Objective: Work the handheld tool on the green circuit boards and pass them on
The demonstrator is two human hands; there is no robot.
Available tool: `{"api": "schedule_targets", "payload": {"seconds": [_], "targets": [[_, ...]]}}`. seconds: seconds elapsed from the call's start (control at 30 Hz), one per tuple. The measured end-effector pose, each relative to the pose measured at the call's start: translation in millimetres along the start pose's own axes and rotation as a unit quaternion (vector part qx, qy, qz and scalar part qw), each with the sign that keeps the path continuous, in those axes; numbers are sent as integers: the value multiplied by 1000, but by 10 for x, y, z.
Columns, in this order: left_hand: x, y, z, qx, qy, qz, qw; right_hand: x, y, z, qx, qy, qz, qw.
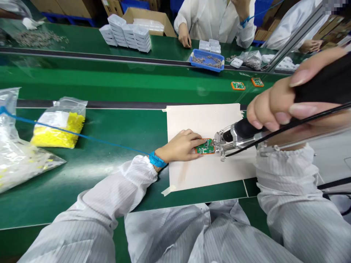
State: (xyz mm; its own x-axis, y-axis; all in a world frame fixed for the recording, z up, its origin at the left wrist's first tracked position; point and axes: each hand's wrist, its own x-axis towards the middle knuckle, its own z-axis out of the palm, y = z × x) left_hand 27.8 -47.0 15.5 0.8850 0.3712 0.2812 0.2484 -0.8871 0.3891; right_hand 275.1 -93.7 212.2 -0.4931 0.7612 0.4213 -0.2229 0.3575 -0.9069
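Pressing flat on a small green circuit board in an orange frame, left hand with fingers laid together over its near edge, pinning it to the pale mat taped onto the green bench. Clamped round the black grip of a powered screwdriver, right hand, fingers curled tight, metal nose touching the board's right side. Strapped on the left wrist, blue band with a blue cord running off left. Farther left, bag of yellow parts. Beyond the belt, two more boards, a blue tray, and another person's hand.
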Motion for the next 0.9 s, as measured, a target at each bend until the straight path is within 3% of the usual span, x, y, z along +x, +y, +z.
{"api": "schedule_targets", "payload": {"seconds": [0.07,0.17,0.27,0.33,0.47,0.53,0.7,0.9], "targets": [[21,31,32,-9,6,1,1000,72,79,94,-29,-54,-30,998],[61,84,74,0,6,-12,1000,101,60,99,-26,-56,-13,998],[83,110,85,3,3,-18,1000,80,9,66,-43,-96,20,994],[84,107,81,0,6,-14,1000,57,27,87,-44,-78,11,996],[73,91,64,-5,7,-5,1000,30,128,173,-23,15,-42,999],[71,94,50,-6,-2,-2,1000,41,132,162,-28,2,-35,999],[73,118,17,-9,-16,-13,1000,82,-5,57,-73,-117,29,990],[73,108,33,1,-17,-18,1000,51,-21,183,-100,-53,34,993]]}}
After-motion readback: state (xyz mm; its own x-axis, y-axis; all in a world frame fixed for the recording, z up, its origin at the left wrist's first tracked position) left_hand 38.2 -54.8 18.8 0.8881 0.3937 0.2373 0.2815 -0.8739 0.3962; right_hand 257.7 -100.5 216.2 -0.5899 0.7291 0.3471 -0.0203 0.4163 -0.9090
